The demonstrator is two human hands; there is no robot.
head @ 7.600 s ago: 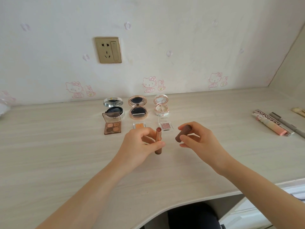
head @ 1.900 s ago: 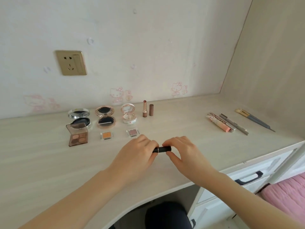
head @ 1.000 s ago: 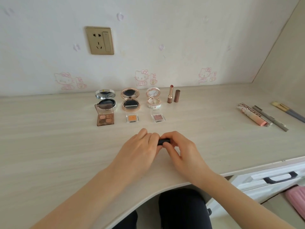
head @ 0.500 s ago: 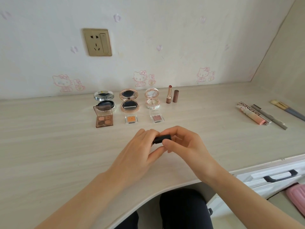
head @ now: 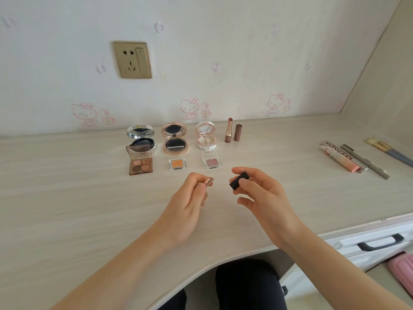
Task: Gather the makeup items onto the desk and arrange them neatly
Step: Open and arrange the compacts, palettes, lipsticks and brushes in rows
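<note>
Above the desk [head: 67, 209], my left hand [head: 187, 204] grips a lipstick base; only its rose-gold tip [head: 209, 181] shows past my fingers. My right hand [head: 261, 195] pinches the black lipstick cap [head: 238, 181], held a short gap to the right of the base. At the back stand three open compacts: silver [head: 140, 139], rose-gold [head: 174, 139] and floral [head: 206, 137]. In front of them lie a brown eyeshadow palette [head: 140, 163], an orange single shadow [head: 176, 164] and a pink glitter one [head: 212, 163]. An uncapped brown lipstick [head: 229, 130] stands beside its cap [head: 238, 132].
At the right of the desk lie a pink tube [head: 342, 159], a grey pencil [head: 364, 161] and a brush [head: 388, 151]. A wall socket [head: 133, 59] is above the compacts. White drawers with a black handle [head: 380, 242] sit below the desk's right edge.
My hands, joined on the black lipstick half a second ago, have pulled apart: the cap came off in my right hand and the base stays in my left.
</note>
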